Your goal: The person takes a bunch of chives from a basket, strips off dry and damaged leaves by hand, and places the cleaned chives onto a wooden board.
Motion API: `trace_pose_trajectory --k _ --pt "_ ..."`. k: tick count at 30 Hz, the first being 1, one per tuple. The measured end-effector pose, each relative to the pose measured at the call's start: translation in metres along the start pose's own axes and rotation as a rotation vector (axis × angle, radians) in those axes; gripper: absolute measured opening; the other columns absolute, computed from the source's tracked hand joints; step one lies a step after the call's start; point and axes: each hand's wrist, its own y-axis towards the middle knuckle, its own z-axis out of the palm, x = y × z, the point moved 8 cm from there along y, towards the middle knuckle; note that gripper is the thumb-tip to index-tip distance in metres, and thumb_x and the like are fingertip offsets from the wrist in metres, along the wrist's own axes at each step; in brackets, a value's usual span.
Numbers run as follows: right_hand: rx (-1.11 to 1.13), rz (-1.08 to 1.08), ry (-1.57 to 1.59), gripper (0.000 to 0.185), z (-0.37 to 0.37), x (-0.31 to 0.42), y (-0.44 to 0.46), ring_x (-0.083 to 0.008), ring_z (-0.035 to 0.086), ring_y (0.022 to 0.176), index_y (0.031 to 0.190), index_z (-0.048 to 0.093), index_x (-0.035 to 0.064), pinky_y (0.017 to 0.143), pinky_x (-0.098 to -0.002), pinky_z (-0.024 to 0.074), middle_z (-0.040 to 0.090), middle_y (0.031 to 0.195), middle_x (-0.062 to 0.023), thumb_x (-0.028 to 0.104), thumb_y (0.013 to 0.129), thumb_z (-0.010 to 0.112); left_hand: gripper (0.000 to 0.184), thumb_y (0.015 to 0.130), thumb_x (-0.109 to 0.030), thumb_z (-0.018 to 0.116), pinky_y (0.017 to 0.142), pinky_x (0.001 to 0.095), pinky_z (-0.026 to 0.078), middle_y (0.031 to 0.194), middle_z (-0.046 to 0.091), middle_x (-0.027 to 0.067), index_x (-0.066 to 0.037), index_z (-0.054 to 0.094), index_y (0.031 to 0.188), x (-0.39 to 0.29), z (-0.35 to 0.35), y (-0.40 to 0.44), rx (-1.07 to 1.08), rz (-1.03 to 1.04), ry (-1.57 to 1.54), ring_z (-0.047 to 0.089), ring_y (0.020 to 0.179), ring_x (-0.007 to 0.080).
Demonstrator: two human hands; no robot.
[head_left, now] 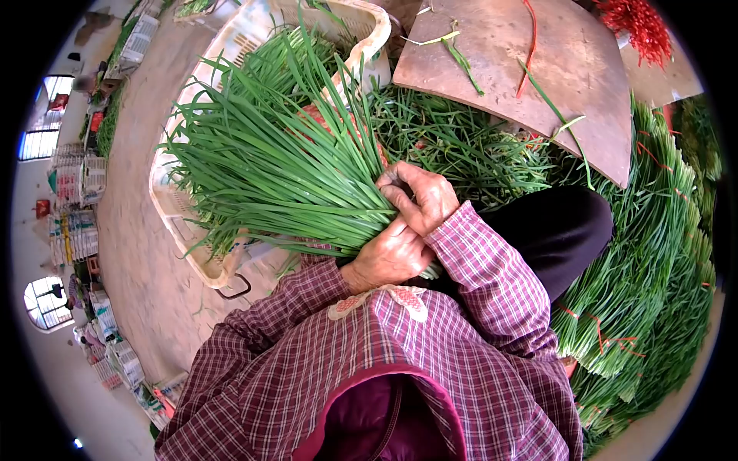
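A large bunch of long green garlic chives (284, 169) is gathered in front of my body, its leaf tips fanned to the upper left. My left hand (390, 255) is closed around the stem end, close to my chest; pale stem ends show just beneath it. Right above it, my right hand (421, 198) is closed with thumb and fingers pressed against the stems, touching the left hand. Whether a tie is between the right fingers is hidden. Behind the bunch stands a cream plastic basket (165, 180) with more chives inside.
A worn board (523, 61) at upper right bears loose chive stalks and a red tie. Red ties (634, 27) hang in a clump beyond it. Loose greens (469, 146) lie below the board. Tied chive bundles (630, 292) are piled on the right. Stacked goods (77, 177) line the far left.
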Motion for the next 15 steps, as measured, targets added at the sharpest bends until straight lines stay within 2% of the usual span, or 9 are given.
trace_pose_trajectory --k 4,6,9,15 --pt "-0.011 -0.009 -0.007 0.014 0.001 0.001 -0.0008 -0.0299 0.067 0.083 0.097 0.062 0.0006 0.075 -0.0358 0.0525 0.067 0.089 -0.0157 0.01 0.087 0.06 0.003 0.061 -0.006 0.062 0.084 0.0374 0.053 0.068 0.057 0.0095 -0.003 0.061 0.062 -0.0006 -0.0011 -0.0013 0.008 -0.01 -0.031 0.063 0.082 0.0264" --pt "-0.008 -0.001 -0.013 0.014 0.0 0.0003 -0.0003 -0.0297 0.067 0.084 0.098 0.061 0.0005 0.076 -0.0358 0.0526 0.067 0.089 -0.0155 0.01 0.088 0.06 0.003 0.061 -0.006 0.061 0.083 0.0379 0.053 0.066 0.055 0.0074 -0.004 0.06 0.06 0.0004 0.0016 -0.0012 0.022 -0.037 -0.082 0.06 0.074 0.0214" --pt "0.0 -0.014 -0.001 0.014 0.0026 -0.0009 -0.0003 -0.0293 0.067 0.084 0.098 0.061 0.0003 0.076 -0.0356 0.0528 0.067 0.089 -0.0155 0.01 0.088 0.06 0.004 0.062 -0.006 0.061 0.082 0.0379 0.053 0.063 0.053 0.0054 -0.005 0.058 0.059 0.0008 -0.0021 -0.0012 0.006 -0.028 -0.079 0.057 0.068 0.0181" --pt "0.012 0.005 0.024 0.015 0.0028 -0.0051 0.0 -0.0294 0.067 0.085 0.098 0.061 -0.0002 0.077 -0.0354 0.0526 0.068 0.09 -0.0156 0.011 0.089 0.059 0.005 0.062 -0.006 0.061 0.081 0.0378 0.053 0.061 0.051 0.0053 -0.005 0.057 0.058 0.0014 -0.0017 0.0002 0.005 -0.038 -0.11 0.056 0.066 0.0177"
